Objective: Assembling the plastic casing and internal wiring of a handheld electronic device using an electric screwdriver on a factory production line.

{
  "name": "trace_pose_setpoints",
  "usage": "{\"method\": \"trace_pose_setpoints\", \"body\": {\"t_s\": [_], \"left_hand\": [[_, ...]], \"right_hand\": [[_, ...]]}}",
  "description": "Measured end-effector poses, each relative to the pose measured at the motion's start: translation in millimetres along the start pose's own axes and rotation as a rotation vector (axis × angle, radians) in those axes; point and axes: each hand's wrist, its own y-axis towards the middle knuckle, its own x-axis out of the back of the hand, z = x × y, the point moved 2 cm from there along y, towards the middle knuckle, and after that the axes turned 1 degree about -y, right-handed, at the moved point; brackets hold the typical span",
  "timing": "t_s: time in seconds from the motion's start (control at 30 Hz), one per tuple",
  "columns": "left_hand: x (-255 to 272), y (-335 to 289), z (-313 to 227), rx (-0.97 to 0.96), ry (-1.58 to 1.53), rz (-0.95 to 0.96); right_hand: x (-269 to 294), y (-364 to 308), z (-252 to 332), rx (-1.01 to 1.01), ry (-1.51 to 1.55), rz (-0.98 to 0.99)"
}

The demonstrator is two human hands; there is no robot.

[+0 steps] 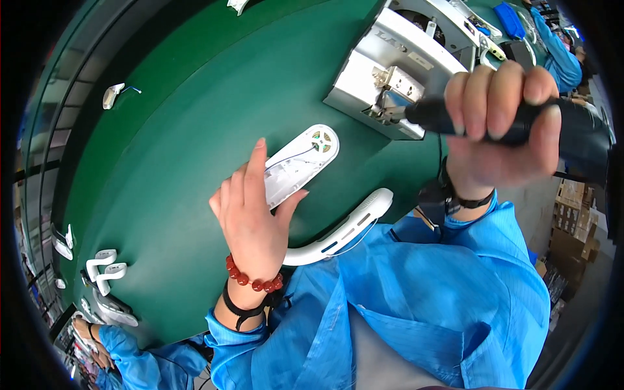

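My left hand [250, 201] lies across the lower end of a long white plastic housing [302, 162], thumb on one side and fingers on the other, holding it on the table. The housing's open inside faces up, showing a round part with a coppery centre at its far end and a thin dark wire. My right hand [504, 110] is wrapped around a black electric screwdriver [432, 116], held nearly level. The driver's tip is at the front outlet of a grey metal screw feeder [354, 78]; whether a screw sits on it, I cannot tell.
A white curved part with slots [348, 231] lies along the near table edge, a thin white cable beside it. Small white parts [106, 270] stand at the left; another with a wire [114, 95] lies far left. A co-worker's blue sleeve [146, 361] shows lower left.
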Motion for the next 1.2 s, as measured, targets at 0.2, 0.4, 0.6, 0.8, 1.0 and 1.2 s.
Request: {"method": "trace_pose_setpoints", "body": {"t_s": [0.2, 0.4, 0.6, 0.8, 1.0, 1.2], "left_hand": [[3, -1, 0, 0.007, 0.013, 0.003], [5, -2, -6, -0.015, 0.011, -0.022], [8, -4, -5, -0.008, 0.020, -0.024], [8, 0, 1, 0.006, -0.036, -0.003], [10, 2, 6, 0.023, -0.077, -0.015], [11, 4, 5, 0.038, -0.094, -0.010]], "right_hand": [[18, 4, -8, -0.046, -0.012, -0.074], [18, 5, -3, -0.021, -0.044, -0.068], [7, 2, -3, 0.013, -0.221, -0.018], [-14, -3, -15, -0.126, -0.116, 0.061], [-60, -6, -51, -0.180, 0.043, 0.162], [-70, -8, -78, -0.162, 0.176, 0.074]]}}
